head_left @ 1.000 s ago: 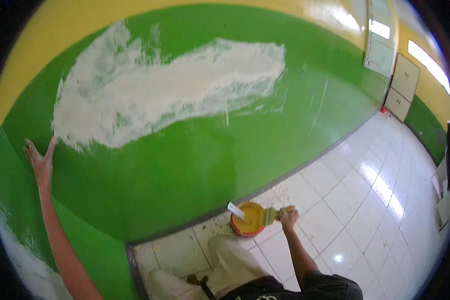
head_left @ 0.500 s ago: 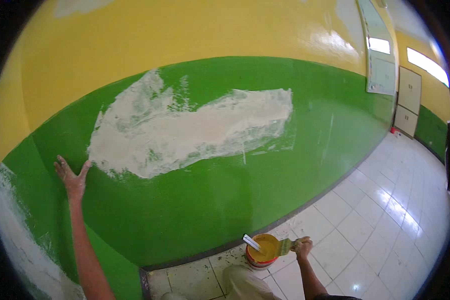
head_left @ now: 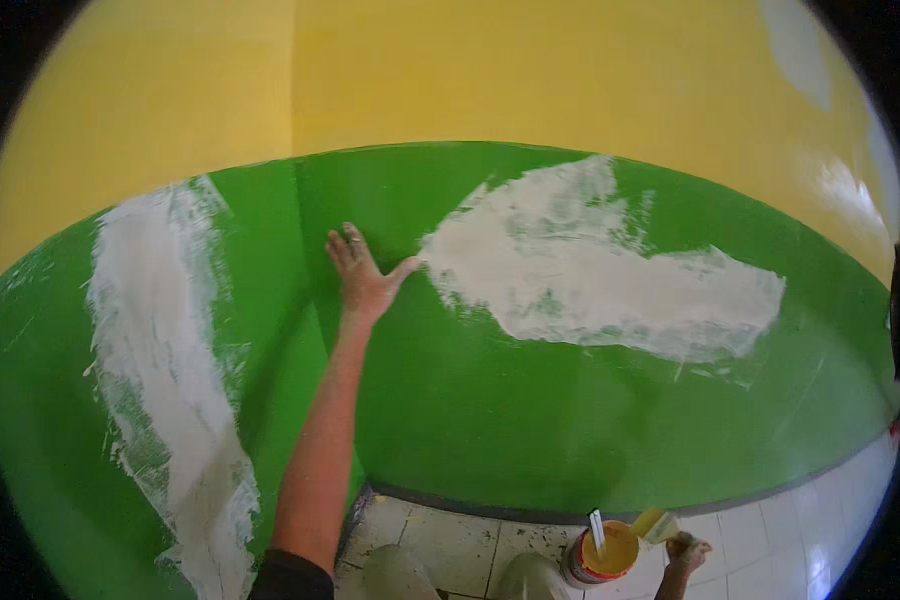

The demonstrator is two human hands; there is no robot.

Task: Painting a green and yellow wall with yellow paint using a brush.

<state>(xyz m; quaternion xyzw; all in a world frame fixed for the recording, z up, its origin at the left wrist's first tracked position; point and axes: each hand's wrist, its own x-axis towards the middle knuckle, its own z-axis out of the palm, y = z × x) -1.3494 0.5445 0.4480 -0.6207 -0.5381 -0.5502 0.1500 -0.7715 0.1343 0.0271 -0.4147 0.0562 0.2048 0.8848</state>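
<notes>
My left hand (head_left: 366, 290) is spread against the green wall (head_left: 450, 410), close to the inner corner, with its thumb at the left end of a wide white putty patch (head_left: 570, 265). At the lower right, my right hand (head_left: 686, 551) grips a wide, flat paintbrush (head_left: 656, 525) coated yellowish. The brush head is at the right rim of a small red-sided bucket (head_left: 580, 572) of yellow paint (head_left: 618, 548). A white-handled tool (head_left: 597, 527) leans in that bucket, its lower end sunk in the paint.
Left of the corner, a long white strip (head_left: 170, 350) runs down the wall. Yellow wall (head_left: 470, 70) lies above the green. A dark skirting (head_left: 490, 508) meets white floor tiles (head_left: 450, 550), spotted with specks. My knees (head_left: 535, 580) are beside the bucket.
My view has swung left, bringing the corner and the long white strip into fuller sight. My left hand stays by the patch's left end; my right hand still holds the paintbrush beside the bucket.
</notes>
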